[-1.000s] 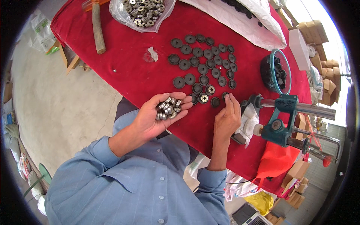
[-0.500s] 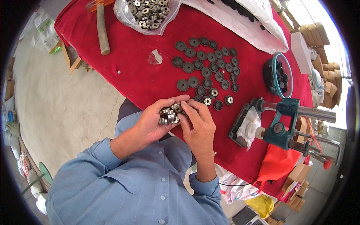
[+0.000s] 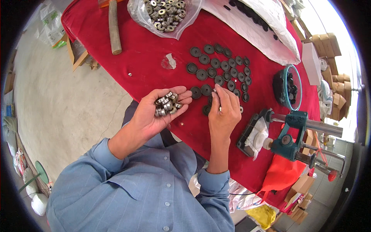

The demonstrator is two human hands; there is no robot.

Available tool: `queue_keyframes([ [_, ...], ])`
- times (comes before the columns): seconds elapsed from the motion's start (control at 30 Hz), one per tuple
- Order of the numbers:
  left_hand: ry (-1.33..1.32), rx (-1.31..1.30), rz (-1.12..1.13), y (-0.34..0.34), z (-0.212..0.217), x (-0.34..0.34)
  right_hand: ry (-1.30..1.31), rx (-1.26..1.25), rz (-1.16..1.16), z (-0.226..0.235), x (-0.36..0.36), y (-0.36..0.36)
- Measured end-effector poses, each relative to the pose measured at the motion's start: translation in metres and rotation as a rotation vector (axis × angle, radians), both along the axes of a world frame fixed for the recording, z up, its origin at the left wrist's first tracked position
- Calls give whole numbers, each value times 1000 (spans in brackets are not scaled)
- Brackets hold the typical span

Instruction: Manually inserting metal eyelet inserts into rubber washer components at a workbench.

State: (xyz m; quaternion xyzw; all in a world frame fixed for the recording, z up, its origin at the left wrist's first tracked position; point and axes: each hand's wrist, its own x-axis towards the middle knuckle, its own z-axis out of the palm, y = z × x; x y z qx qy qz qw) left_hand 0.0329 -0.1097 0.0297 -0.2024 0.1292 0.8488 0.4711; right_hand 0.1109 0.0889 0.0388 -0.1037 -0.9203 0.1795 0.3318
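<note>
At the red tablecloth [image 3: 150, 58], the left hand [image 3: 152, 116] is cupped open; the right hand [image 3: 225, 116] has fingertips drawn together, on what I cannot tell. Black discs [image 3: 201, 74] lie flat, faces upward. In the left palm, metal bearings [image 3: 167, 104] point their axes variously. Since the earlier frame, the right hand went from this palm to the discs.

I am in a small workshop, by the look of it: a green hand press [image 3: 288, 141] sits to my right on a red-covered table [image 3: 147, 42], near an array of black discs [image 3: 201, 74]. A clear bag [image 3: 177, 34] of metal bearings [image 3: 166, 13] and a wooden-handled tool [image 3: 114, 29] lie farther off, cardboard boxes [image 3: 324, 44] pile up beyond, and the floor [image 3: 85, 100] is bare, cracked concrete.
</note>
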Motion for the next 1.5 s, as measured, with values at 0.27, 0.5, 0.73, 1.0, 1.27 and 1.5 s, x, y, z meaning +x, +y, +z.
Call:
queue_keyframes([
  [0.27, 45, -9, -10, -2, -4, 6, -138, 122, 43, -19, -5, -8],
  [0.5, 43, 15, -8, -2, -11, 4, -138, 124, 59, -25, 6, -16],
  [0.73, 88, -25, -18, 1, -7, 5, -233, 238, -18, -29, 21, -28],
  [1.0, 81, -51, -15, 1, -4, 8, -313, 304, -69, -23, 26, -39],
  [1.27, 101, -1, -12, 0, -5, 7, -218, -359, 141, 9, 29, -67],
  [1.5, 107, -14, 25, 3, -8, 8, -156, -465, 194, 0, 18, -71],
])
